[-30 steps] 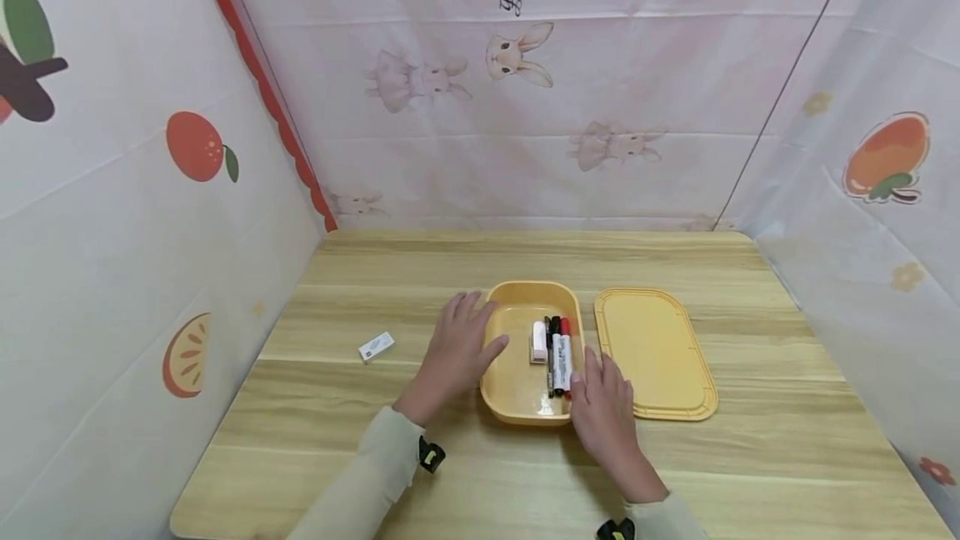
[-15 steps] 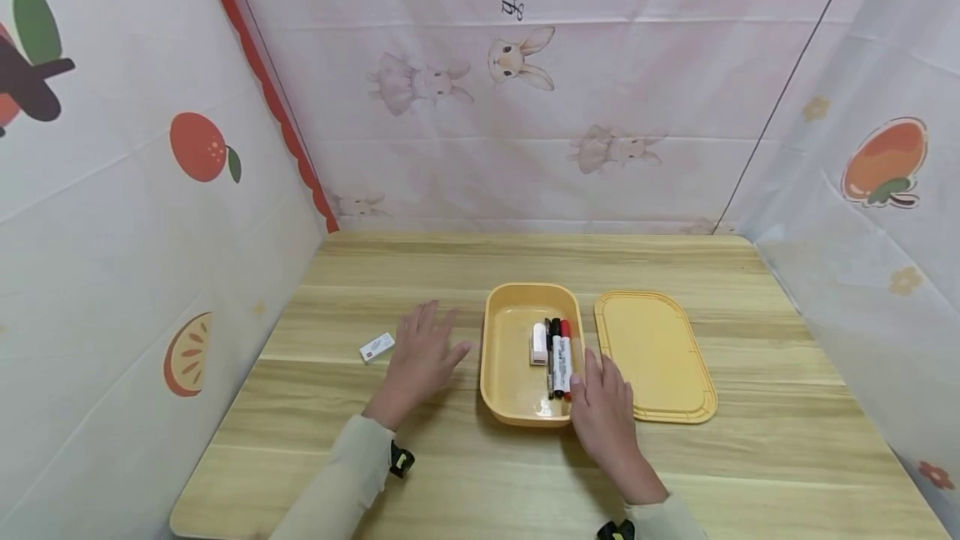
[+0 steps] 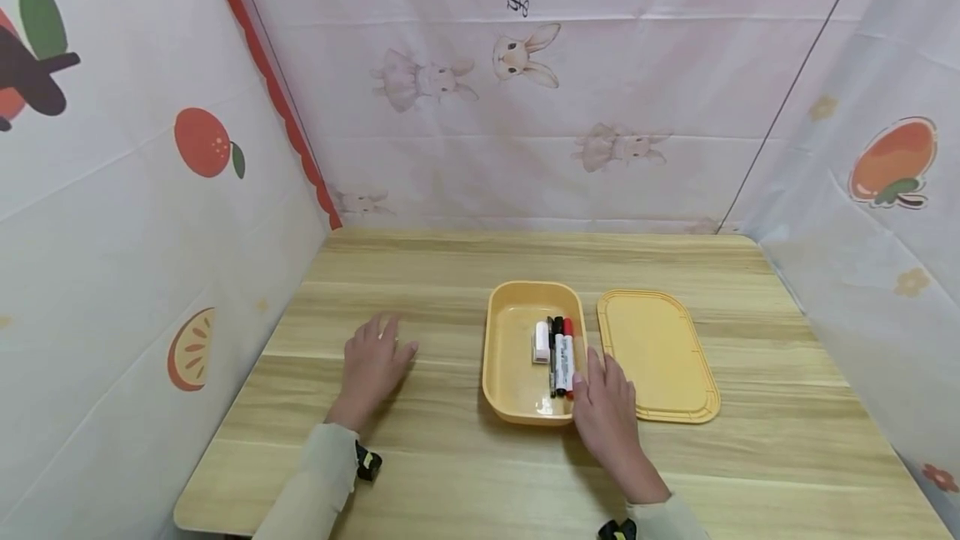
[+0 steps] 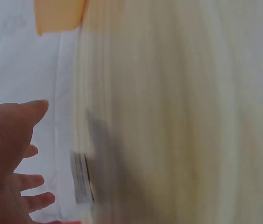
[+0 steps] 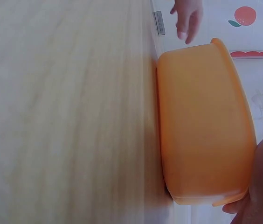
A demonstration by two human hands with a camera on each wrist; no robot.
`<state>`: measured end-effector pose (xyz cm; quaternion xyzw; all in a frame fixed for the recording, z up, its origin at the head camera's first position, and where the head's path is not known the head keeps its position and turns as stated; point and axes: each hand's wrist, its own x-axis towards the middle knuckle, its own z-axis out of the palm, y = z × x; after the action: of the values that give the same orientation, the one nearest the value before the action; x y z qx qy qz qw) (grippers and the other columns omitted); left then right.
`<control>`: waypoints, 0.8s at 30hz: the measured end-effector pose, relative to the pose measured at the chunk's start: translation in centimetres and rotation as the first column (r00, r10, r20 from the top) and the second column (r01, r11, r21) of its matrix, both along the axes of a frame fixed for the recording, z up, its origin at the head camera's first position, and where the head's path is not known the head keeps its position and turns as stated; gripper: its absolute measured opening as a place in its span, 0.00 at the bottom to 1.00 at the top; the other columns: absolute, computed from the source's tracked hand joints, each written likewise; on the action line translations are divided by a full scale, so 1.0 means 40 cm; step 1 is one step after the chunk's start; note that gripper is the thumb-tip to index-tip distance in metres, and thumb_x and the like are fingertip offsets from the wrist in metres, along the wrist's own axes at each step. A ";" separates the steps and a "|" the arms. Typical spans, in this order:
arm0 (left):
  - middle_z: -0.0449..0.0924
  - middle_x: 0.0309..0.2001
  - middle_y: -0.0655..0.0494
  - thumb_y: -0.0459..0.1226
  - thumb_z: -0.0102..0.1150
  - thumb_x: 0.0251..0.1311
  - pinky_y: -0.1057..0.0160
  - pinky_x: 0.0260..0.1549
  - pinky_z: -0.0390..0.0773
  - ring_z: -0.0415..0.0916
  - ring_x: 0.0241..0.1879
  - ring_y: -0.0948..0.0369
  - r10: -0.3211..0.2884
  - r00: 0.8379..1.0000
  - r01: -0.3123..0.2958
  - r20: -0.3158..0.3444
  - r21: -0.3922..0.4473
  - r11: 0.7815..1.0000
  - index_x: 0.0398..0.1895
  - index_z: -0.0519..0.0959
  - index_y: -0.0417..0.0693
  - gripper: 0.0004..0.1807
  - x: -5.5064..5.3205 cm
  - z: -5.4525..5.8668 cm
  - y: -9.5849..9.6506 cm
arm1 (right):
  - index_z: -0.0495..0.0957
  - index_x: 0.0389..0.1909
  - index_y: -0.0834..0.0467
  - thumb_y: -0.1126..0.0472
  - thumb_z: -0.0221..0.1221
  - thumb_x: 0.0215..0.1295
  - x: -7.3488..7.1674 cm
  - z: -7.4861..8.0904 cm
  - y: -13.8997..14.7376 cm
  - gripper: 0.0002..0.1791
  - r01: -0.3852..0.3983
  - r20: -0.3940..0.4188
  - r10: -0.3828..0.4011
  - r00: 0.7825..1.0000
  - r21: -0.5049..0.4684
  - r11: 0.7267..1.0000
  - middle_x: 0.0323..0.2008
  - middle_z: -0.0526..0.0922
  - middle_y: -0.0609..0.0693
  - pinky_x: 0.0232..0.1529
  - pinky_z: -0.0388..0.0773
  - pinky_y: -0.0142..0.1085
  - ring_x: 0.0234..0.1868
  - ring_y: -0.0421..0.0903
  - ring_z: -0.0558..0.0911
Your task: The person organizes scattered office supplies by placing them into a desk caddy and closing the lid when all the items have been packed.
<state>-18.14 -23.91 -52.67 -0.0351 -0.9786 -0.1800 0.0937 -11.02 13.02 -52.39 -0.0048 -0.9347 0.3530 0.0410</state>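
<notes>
My left hand (image 3: 372, 365) hovers above the left part of the table, its fingers spread. Below them lies a small white printed block (image 4: 81, 177); a gap separates it from the fingers in the left wrist view, and in the head view the hand hides it. At the right wall of an open yellow box (image 3: 510, 394), my right hand (image 3: 606, 407) holds the rim, thumb over the edge and fingers outside. Inside the box lie a white block (image 3: 542, 342), a dark pen (image 3: 552, 357), a black-capped marker (image 3: 559, 361) and a red-capped marker (image 3: 568, 332), side by side.
The flat yellow lid (image 3: 660, 357) lies right of the box on the wooden table (image 3: 450, 473). Printed cloth (image 3: 450, 165) hangs behind the table and along both sides.
My left hand has left the box's left rim and moved left, over the small white block, which it now covers in the head view. The right hand and the box have stayed put.
</notes>
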 end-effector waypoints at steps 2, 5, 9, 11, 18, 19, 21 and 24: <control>0.58 0.75 0.34 0.54 0.57 0.71 0.31 0.66 0.56 0.56 0.72 0.35 0.017 1.000 -0.017 0.022 -0.001 1.000 0.76 0.64 0.42 0.38 0.003 -0.003 -0.016 | 0.50 0.81 0.61 0.50 0.40 0.83 0.000 0.001 0.000 0.33 0.002 0.004 -0.002 1.000 -0.003 1.000 0.77 0.51 0.71 0.74 0.38 0.67 0.77 0.69 0.49; 0.57 0.76 0.34 0.54 0.59 0.70 0.30 0.66 0.55 0.58 0.71 0.34 0.038 0.998 -0.038 0.043 -0.005 0.999 0.77 0.63 0.43 0.39 0.009 -0.009 -0.035 | 0.49 0.81 0.61 0.49 0.39 0.83 0.000 0.001 0.001 0.33 0.006 0.014 -0.005 1.000 -0.005 1.000 0.77 0.50 0.70 0.74 0.37 0.67 0.78 0.69 0.49; 0.61 0.74 0.34 0.51 0.61 0.70 0.30 0.64 0.58 0.64 0.67 0.35 0.065 0.996 -0.063 0.064 -0.024 0.998 0.77 0.63 0.44 0.38 0.013 -0.020 -0.054 | 0.48 0.81 0.60 0.49 0.38 0.83 0.002 0.000 0.002 0.34 0.008 0.028 -0.008 1.000 -0.002 1.000 0.78 0.49 0.70 0.75 0.36 0.67 0.78 0.69 0.48; 0.64 0.72 0.34 0.50 0.62 0.70 0.30 0.61 0.61 0.68 0.65 0.35 0.070 0.995 -0.068 0.067 -0.035 0.997 0.76 0.64 0.44 0.37 0.015 -0.024 -0.060 | 0.48 0.81 0.60 0.49 0.38 0.83 0.002 0.001 0.002 0.34 0.008 0.033 -0.008 0.999 -0.007 1.000 0.78 0.49 0.70 0.75 0.35 0.67 0.78 0.69 0.48; 0.72 0.65 0.34 0.41 0.62 0.70 0.31 0.59 0.64 0.72 0.60 0.36 0.057 0.998 -0.057 0.042 0.018 0.998 0.74 0.66 0.43 0.32 0.024 -0.029 -0.068 | 0.49 0.81 0.60 0.49 0.39 0.83 -0.001 0.002 0.000 0.34 0.013 0.030 -0.013 0.999 -0.013 1.000 0.78 0.50 0.70 0.74 0.35 0.67 0.78 0.69 0.49; 0.73 0.65 0.34 0.40 0.63 0.70 0.32 0.60 0.65 0.73 0.59 0.36 0.052 0.998 -0.053 0.037 0.030 0.998 0.74 0.67 0.42 0.32 0.025 -0.029 -0.069 | 0.50 0.81 0.60 0.49 0.39 0.83 -0.002 0.002 0.000 0.34 0.014 0.029 -0.013 0.999 -0.013 1.000 0.78 0.50 0.69 0.74 0.35 0.67 0.78 0.68 0.49; 0.74 0.63 0.33 0.38 0.63 0.69 0.34 0.59 0.67 0.73 0.58 0.37 0.043 0.999 -0.044 0.028 0.052 0.998 0.73 0.67 0.40 0.32 0.027 -0.029 -0.069 | 0.50 0.81 0.60 0.49 0.39 0.83 -0.002 0.000 -0.001 0.34 0.015 0.025 -0.014 1.000 -0.010 1.000 0.77 0.51 0.70 0.74 0.35 0.67 0.78 0.69 0.50; 0.74 0.61 0.32 0.36 0.64 0.68 0.37 0.57 0.71 0.73 0.56 0.38 0.035 0.999 -0.036 0.021 0.070 0.997 0.73 0.67 0.39 0.32 0.029 -0.031 -0.070 | 0.50 0.81 0.60 0.49 0.39 0.83 -0.003 -0.002 -0.001 0.34 0.013 0.025 -0.012 1.000 -0.008 1.000 0.77 0.51 0.70 0.74 0.35 0.68 0.78 0.69 0.50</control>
<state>-16.96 -26.70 -53.92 -0.0126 -0.9730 -0.2128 0.0885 -11.16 12.98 -52.48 -0.0152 -0.9337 0.3562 0.0315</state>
